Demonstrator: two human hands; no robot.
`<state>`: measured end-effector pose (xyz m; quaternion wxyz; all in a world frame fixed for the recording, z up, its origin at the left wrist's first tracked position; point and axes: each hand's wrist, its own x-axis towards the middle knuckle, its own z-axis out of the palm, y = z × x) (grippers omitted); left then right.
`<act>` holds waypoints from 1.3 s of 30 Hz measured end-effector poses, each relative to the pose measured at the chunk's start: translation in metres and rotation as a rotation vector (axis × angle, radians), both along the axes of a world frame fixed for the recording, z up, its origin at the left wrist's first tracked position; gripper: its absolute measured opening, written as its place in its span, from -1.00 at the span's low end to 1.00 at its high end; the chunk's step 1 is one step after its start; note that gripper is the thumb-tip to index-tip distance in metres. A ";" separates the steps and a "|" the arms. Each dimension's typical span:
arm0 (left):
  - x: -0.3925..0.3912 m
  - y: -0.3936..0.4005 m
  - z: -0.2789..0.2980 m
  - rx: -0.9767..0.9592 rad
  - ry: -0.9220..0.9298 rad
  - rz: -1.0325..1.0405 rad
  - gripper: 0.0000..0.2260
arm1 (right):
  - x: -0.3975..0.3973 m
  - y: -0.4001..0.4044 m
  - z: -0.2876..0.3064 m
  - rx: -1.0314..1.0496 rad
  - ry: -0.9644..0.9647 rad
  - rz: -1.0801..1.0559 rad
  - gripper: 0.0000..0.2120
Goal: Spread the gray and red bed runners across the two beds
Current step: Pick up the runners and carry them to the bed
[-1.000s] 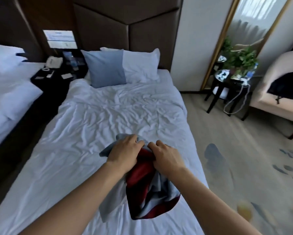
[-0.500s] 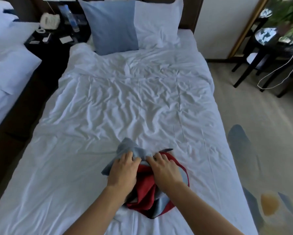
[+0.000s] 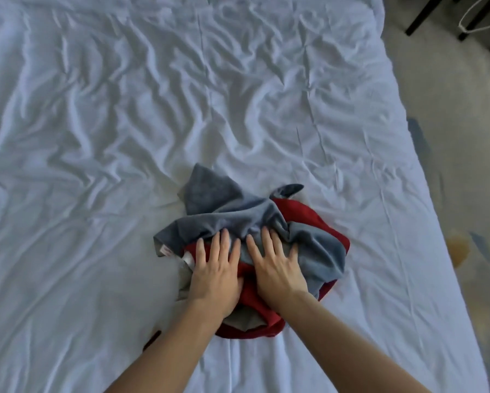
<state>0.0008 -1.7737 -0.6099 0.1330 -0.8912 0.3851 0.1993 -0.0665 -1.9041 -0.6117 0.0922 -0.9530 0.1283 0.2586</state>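
Note:
A crumpled gray and red bed runner [image 3: 226, 211] lies bunched in a heap on the white bed [image 3: 124, 123], near its foot and a little right of the middle. Its gray side shows on top and toward the far end; red cloth shows at the right and near edges. My left hand [image 3: 214, 272] lies flat on the heap with fingers straight and spread. My right hand [image 3: 276, 268] presses flat beside it, fingers also straight. Both hands touch the cloth without gripping it. Part of the runner is hidden under my hands.
The white sheet is wrinkled all over. The bed's right edge runs beside a patterned carpet [image 3: 465, 194]. Dark table legs [image 3: 425, 15] and a white cord [image 3: 476, 24] show at the top right corner.
The runner came down from mid-air onto the bed. Both hands released their grip and now lie flat on it. The view tilted down, so pillows and headboard dropped out of sight.

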 end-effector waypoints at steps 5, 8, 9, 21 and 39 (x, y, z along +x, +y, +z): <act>-0.001 -0.003 -0.007 0.015 0.007 0.011 -0.26 | 0.002 0.003 -0.004 0.008 0.006 -0.015 -0.27; 0.006 -0.003 0.017 -0.004 0.089 0.020 -0.28 | 0.003 -0.003 0.017 0.063 0.024 -0.015 -0.29; 0.010 -0.004 0.028 -0.008 0.125 0.013 -0.29 | 0.004 -0.005 0.027 0.089 0.030 -0.021 -0.29; 0.020 -0.061 0.185 -0.066 0.218 -0.251 -0.35 | -0.024 -0.046 0.179 0.069 -0.083 -0.201 -0.17; -0.316 -0.258 0.319 -0.207 0.223 -0.900 -0.39 | -0.431 -0.135 0.325 -0.219 -0.244 -1.010 -0.42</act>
